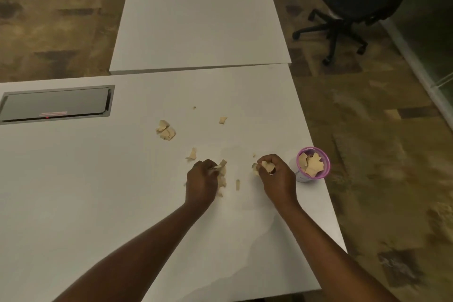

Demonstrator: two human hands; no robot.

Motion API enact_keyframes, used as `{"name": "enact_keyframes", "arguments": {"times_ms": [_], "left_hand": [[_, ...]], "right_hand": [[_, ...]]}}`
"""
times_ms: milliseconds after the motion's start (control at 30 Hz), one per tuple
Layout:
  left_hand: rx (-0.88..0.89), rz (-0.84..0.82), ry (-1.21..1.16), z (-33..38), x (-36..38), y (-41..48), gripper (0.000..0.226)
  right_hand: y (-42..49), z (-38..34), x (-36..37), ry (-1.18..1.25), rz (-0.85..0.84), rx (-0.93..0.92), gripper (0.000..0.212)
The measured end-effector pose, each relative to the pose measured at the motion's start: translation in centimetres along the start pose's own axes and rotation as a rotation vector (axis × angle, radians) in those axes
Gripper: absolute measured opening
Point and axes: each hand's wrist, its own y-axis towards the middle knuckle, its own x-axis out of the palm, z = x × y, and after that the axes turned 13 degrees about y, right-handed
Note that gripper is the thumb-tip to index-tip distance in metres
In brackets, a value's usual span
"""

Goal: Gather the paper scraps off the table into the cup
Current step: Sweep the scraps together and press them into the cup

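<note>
Head view: cup [304, 177] holds paper scraps [312, 165]; right hand [277, 175] grips more.

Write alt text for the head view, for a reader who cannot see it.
The left hand and right hand each grip tan paper scraps on a white table; the right is beside a purple-rimmed cup already holding scraps. More scraps lie farther away.

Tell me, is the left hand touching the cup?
Apart. The head view shows the left hand gripping paper scraps, with the right hand and bare table lying between it and the cup.
</note>
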Motion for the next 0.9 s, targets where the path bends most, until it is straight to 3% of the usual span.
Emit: {"name": "enact_keyframes", "arguments": {"times_ms": [200,300,600,733,900], "left_hand": [[0.224,-0.026,-0.017,8.0,3.7,-1.5,0.011],[0.293,-0.063,-0.031,11.4,5.4,-1.8,0.012],[0.339,-0.154,0.011,16.8,8.6,-1.3,0.017],[0.354,-0.164,0.081,17.2,9.2,-1.0,0.020],[0.417,-0.171,0.126,17.7,9.8,-0.9,0.022]], "right_hand": [[1.9,-0.6,-7.1,-0.095,0.213,-0.101,0.012],[2.9,-0.1,-9.4,-0.179,0.274,-0.027,0.013],[4.9,0.7,-11.6,-0.206,0.203,0.092,0.021],[4.8,1.1,-12.6,-0.212,0.173,0.084,0.030],[4.5,1.6,-13.8,-0.140,0.218,0.070,0.027]]}}
